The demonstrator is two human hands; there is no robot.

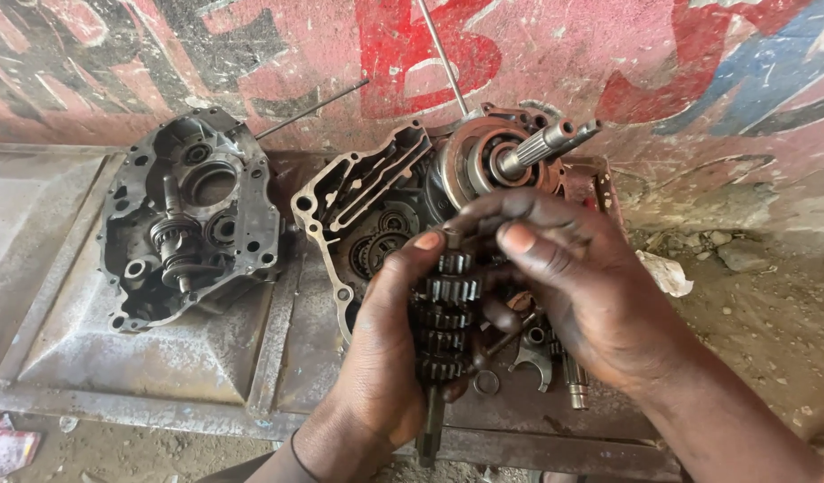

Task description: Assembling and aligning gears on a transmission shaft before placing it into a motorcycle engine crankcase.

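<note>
- Gear shaft (pixel 443 313) stands upright at frame centre, just in front of the open crankcase (pixel 367 206).
- Left hand (pixel 385 358) wraps it from 7 o'clock, fingers clamped on the stacked gears.
- Right hand (pixel 582 286) reaches in from 4 o'clock, fingertips pinching the top end.
- It looks heavy, rigid steel, oily and likely slippery; toothed gears give the best grip, though loose ones may slide.
- Second case half (pixel 193 219) lies at 9 o'clock.

A dark, greasy gear shaft (pixel 443 322) carrying a stack of toothed gears stands nearly upright, gripped in the left hand (pixel 389 358), its top end under the right hand (pixel 573 277) fingertips, its bare lower end below the left palm.
</note>
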